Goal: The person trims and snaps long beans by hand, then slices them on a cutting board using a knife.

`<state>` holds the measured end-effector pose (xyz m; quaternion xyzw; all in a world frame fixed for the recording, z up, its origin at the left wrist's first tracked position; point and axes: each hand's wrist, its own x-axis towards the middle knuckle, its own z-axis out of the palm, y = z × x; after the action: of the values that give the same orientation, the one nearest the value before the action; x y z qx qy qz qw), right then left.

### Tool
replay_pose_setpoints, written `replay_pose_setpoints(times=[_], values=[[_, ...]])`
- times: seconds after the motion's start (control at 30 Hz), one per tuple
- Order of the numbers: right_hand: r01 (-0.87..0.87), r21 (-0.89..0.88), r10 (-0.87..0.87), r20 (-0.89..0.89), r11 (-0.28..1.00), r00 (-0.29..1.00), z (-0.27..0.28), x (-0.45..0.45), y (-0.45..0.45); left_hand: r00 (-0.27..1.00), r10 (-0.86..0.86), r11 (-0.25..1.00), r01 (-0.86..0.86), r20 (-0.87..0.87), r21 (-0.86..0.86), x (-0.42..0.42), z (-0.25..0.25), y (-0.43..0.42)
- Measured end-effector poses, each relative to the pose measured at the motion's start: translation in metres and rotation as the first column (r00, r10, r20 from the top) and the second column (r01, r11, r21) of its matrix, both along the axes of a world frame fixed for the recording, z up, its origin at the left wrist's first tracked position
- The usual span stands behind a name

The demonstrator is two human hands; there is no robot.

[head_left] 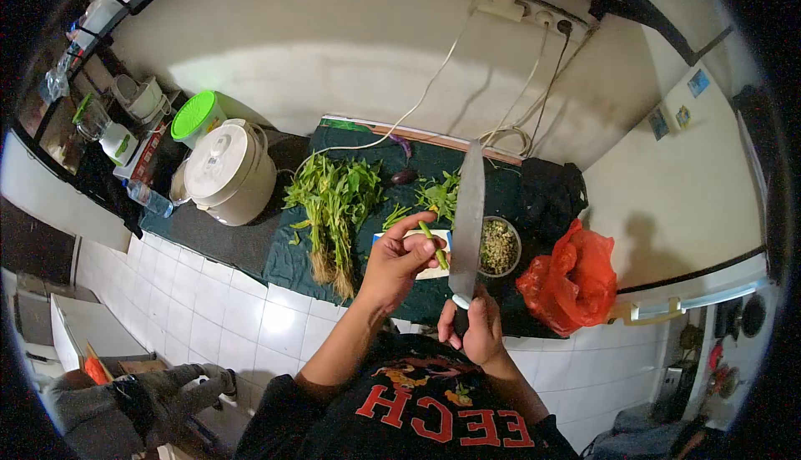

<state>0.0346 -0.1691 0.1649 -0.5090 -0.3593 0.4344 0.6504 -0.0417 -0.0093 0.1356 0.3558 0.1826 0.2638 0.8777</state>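
My left hand [406, 261] pinches a short green stem [433, 245] between thumb and fingers, above a small cutting board [434, 273]. Wrapped round the dark handle of a large kitchen knife [469, 218], my right hand [473, 322] holds the blade upright, just right of the stem. Cut leafy greens [440, 196] lie behind the board. A bundle of leafy greens with roots [334, 201] rests to the left. Right of the blade stands a round bowl [518, 247] of chopped pale-green pieces, partly hidden by the knife.
A red plastic bag [576, 280] and a black bag [555, 197] sit on the right. An eggplant [405, 176] lies near the wall. On the left are a rice cooker [229, 172], a green-lidded container [197, 116] and a water bottle [150, 199]. A white cable [417, 103] crosses the back.
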Motion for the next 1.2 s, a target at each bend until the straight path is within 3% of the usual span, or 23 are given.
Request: replay_pose_setpoints(times=[0.6, 0.67, 0.83, 0.9, 0.97, 1.03, 1.1, 1.2], values=[[0.020, 0.029, -0.022, 0.101, 0.999, 0.995, 0.003, 0.013, 0.014, 0.997, -0.006, 0.999, 0.004, 0.072, 0.035, 0.014, 0.004, 0.007], [0.041, 0.020, -0.042, 0.085, 0.999, 0.995, 0.002, 0.015, 0.014, 0.997, -0.016, 0.969, -0.002, 0.073, 0.248, 0.015, 0.001, 0.008], [0.080, 0.045, -0.084, 0.102, 0.996, 0.991, 0.015, 0.021, 0.013, 0.998, -0.006, 0.943, -0.013, 0.056, 0.333, 0.015, 0.001, 0.010], [0.196, 0.096, -0.207, 0.118, 0.976, 0.971, 0.022, 0.022, 0.017, 0.997, 0.000, 0.938, -0.028, 0.080, 0.345, 0.015, 0.008, 0.011], [0.210, 0.063, -0.216, 0.127, 0.976, 0.968, 0.023, 0.026, 0.018, 0.998, 0.044, 0.926, -0.054, 0.034, 0.374, 0.014, 0.011, 0.011], [0.267, -0.025, -0.252, 0.254, 0.963, 0.934, 0.027, 0.029, 0.023, 0.996, 0.090, 0.911, -0.078, -0.011, 0.405, 0.014, 0.013, 0.011], [0.256, -0.026, -0.244, 0.213, 0.966, 0.946, 0.030, 0.033, 0.023, 0.975, 0.218, 0.847, -0.170, -0.037, 0.504, 0.013, 0.015, 0.011], [0.197, -0.081, -0.187, 0.123, 0.977, 0.975, 0.042, 0.037, 0.023, 0.968, 0.246, 0.807, -0.176, -0.049, 0.563, 0.010, 0.017, 0.013]])
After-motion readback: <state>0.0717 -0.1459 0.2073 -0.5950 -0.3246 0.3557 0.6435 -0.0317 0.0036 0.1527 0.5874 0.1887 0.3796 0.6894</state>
